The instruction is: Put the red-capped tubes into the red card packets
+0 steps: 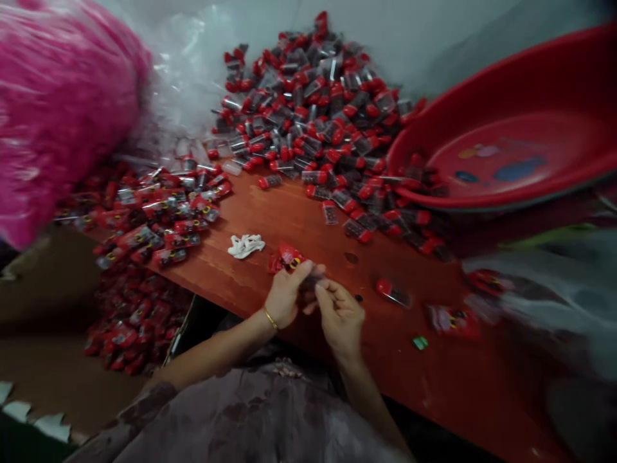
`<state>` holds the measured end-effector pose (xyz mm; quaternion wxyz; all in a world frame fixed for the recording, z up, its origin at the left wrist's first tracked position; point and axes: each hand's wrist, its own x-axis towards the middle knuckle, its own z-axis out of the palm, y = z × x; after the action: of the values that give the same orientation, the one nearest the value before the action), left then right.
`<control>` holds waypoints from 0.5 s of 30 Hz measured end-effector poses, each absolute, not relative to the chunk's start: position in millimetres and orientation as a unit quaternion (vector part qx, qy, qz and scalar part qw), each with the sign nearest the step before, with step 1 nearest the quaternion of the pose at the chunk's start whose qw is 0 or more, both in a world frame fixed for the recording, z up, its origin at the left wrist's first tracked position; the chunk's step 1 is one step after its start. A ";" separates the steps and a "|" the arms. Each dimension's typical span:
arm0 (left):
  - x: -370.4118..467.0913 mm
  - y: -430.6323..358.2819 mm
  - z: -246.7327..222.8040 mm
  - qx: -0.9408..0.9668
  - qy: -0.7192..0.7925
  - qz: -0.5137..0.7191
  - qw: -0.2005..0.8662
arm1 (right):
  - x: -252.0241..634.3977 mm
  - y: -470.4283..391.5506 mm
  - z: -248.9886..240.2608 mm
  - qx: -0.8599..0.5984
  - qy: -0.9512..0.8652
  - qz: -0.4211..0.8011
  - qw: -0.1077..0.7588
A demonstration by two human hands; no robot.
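Observation:
Close to the table's front edge, my left hand (284, 299) is closed around a small red printed plastic packet (290, 256), whose printed end sticks out past the thumb. Fingertips of my right hand (342, 318) are pinched together at the near end of that packet; what exactly they grip is blurred and partly hidden. Right of my hands lies a clear tube with a red cap (393, 292) and dark contents. Farther right is another red printed packet (453, 321). A crumpled white cloth-like piece (246, 245) rests to the left of the held packet.
Red-capped tubes (308, 109) form a large heap at the back, beside a tilted red basin (506, 199). Filled red packets (164, 212) are piled at left, above a cardboard box (53, 289) of more. A pink bag (67, 96) stands far left. A green scrap (420, 343) lies on the table.

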<state>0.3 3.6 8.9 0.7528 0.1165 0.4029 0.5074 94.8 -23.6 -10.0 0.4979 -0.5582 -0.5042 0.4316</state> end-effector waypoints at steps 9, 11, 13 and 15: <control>-9.4 -6.8 -1.6 0.198 0.406 0.493 0.744 | 87.4 -22.4 -12.1 -0.526 -0.505 0.470 0.497; -12.4 -5.6 0.5 0.208 0.408 0.490 0.742 | 83.7 -20.7 -11.8 -0.523 -0.491 0.483 0.502; -15.3 -2.2 3.8 0.205 0.399 0.498 0.742 | 80.7 -19.3 -11.3 -0.525 -0.474 0.485 0.515; -18.3 2.4 8.0 0.191 0.396 0.518 0.734 | 78.0 -19.4 -10.6 -0.525 -0.464 0.486 0.523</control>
<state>-18.3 2.4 8.0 0.7340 0.1913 0.3959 0.5176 78.0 -19.4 -10.6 0.5226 -0.5248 -0.4640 0.4859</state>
